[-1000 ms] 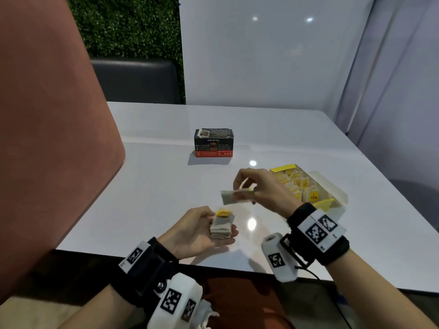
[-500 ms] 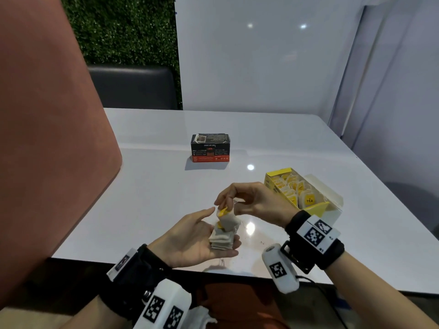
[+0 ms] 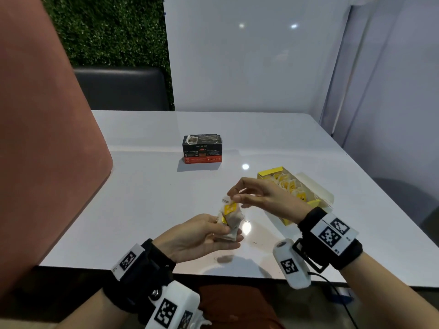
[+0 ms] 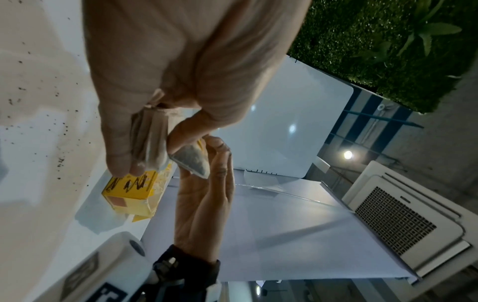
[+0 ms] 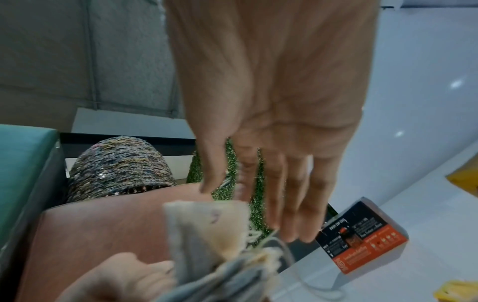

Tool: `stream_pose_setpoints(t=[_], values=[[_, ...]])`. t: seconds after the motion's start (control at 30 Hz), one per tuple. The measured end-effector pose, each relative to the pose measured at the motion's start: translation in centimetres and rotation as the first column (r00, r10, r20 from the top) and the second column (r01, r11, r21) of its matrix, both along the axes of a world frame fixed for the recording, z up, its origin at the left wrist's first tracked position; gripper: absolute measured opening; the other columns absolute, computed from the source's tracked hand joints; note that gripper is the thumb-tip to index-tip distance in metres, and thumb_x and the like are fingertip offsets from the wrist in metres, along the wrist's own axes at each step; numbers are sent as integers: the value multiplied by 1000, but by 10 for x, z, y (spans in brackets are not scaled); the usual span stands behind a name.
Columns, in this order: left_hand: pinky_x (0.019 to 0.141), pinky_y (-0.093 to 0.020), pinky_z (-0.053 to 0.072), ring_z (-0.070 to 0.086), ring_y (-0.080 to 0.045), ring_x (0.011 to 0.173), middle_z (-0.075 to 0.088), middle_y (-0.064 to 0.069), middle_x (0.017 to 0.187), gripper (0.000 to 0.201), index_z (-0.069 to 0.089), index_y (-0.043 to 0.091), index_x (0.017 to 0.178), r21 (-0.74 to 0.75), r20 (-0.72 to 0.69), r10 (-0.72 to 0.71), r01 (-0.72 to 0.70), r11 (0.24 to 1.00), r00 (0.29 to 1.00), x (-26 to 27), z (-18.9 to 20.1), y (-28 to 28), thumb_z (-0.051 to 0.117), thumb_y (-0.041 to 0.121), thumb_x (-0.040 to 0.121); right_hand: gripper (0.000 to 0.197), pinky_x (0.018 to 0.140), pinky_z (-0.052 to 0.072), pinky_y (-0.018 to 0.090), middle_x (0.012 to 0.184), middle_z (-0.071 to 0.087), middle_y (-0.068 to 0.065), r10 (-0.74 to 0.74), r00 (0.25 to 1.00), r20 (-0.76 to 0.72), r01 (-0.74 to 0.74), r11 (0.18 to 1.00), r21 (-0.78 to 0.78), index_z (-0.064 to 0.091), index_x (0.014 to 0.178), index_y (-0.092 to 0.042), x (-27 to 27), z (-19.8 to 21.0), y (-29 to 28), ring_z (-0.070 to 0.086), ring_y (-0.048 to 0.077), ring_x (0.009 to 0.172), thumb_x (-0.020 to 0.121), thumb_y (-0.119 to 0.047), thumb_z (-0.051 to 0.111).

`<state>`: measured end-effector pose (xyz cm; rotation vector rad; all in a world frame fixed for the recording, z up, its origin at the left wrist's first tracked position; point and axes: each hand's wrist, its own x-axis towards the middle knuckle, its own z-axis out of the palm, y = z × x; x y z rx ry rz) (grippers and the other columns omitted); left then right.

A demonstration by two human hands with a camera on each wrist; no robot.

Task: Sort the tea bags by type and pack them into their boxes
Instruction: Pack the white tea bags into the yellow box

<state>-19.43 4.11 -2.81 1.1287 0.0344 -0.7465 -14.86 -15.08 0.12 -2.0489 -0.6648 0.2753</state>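
My left hand point(image 3: 222, 230) grips a small stack of tea bags point(image 3: 231, 222) above the table's near edge, palm up, thumb pressed over the stack. A yellow tag point(image 3: 230, 207) shows on the top bag. My right hand point(image 3: 234, 198) pinches the upper corner of that top tea bag point(image 4: 192, 161). In the right wrist view the tea bags point(image 5: 207, 222) sit just below my right fingertips. The open yellow box point(image 3: 318, 195), with several yellow-tagged bags inside, stands just behind my right hand. The black and red box point(image 3: 202, 149) stands shut at mid-table.
The white table point(image 3: 142, 198) carries only the two boxes. A terracotta seat back point(image 3: 42, 150) rises at the left edge and a dark seat back point(image 3: 121, 89) stands beyond the far edge. White panels wall the back and right.
My right hand carried a tea bag from near the yellow box onto the stack in my left hand. My left thumb has closed over the stack.
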Motion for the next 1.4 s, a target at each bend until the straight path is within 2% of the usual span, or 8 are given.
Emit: stream_pose_setpoints(t=[0.13, 0.27, 0.47, 0.67, 0.83, 0.93, 1.1, 1.4], values=[[83, -32, 57, 68, -23, 86, 68, -16, 85, 14, 63, -8, 91, 14, -1, 17, -17, 1000, 1000, 0, 1, -7, 53, -6, 82, 24, 78, 52, 19, 107, 54, -5, 33, 946, 321, 18, 988, -156, 58, 101, -23, -16, 0, 2, 57, 5, 98, 82, -34, 67], [82, -33, 57, 66, -26, 87, 64, -20, 96, 19, 55, -13, 101, 14, -19, 50, -50, 999, 999, 2, 0, -8, 39, -10, 91, 24, 81, 53, 23, 105, 49, -7, 203, 898, 389, -75, 945, -320, 61, 104, -18, -20, -12, 1, 59, 11, 92, 82, -19, 69], [76, -34, 59, 65, -27, 83, 60, -21, 92, 24, 53, -10, 107, -68, -119, 55, -63, 996, 991, 0, -1, -5, 34, -5, 93, 4, 65, 52, 21, 85, 61, -5, -67, 828, 557, 182, 971, -155, 65, 83, -12, -15, -16, -1, 59, 9, 71, 86, -14, 64], [84, -38, 55, 68, -29, 83, 63, -22, 94, 26, 53, -9, 110, -102, -183, 49, -68, 992, 982, 0, -5, -5, 36, 3, 95, 6, 66, 55, 20, 84, 64, 1, -233, 838, 494, 198, 973, 122, 58, 82, -8, -27, -26, 13, 62, 10, 75, 85, -4, 61], [81, -35, 56, 64, -27, 84, 61, -19, 95, 27, 55, -6, 103, -77, -101, 53, -61, 995, 993, -3, -8, -6, 29, -3, 94, 20, 75, 51, 30, 105, 53, -1, 117, 846, 520, 32, 963, -269, 55, 109, -18, -37, -43, 10, 55, 15, 90, 89, -13, 53], [81, -35, 55, 64, -27, 81, 60, -19, 89, 31, 55, -7, 98, -25, -70, 45, -47, 999, 997, -4, -10, -7, 25, -7, 92, 14, 71, 50, 40, 106, 50, 2, 143, 818, 557, 51, 946, -319, 55, 105, -16, -37, -40, 9, 52, 22, 88, 91, -15, 52], [80, -35, 56, 66, -24, 76, 60, -17, 86, 31, 57, -5, 95, 7, -31, 44, -44, 999, 999, -6, -9, -8, 26, -10, 92, 17, 72, 52, 36, 107, 49, 1, 218, 811, 543, 2, 927, -376, 54, 105, -15, -37, -34, 9, 51, 18, 89, 89, -21, 55], [76, -33, 57, 67, -25, 78, 62, -19, 89, 25, 56, -7, 102, 5, -110, 65, -64, 998, 992, -8, -14, -8, 33, -2, 95, 4, 66, 52, 37, 85, 59, -3, -65, 883, 464, 133, 984, -115, 61, 89, -12, -26, -32, 12, 59, 15, 75, 87, -14, 57]])
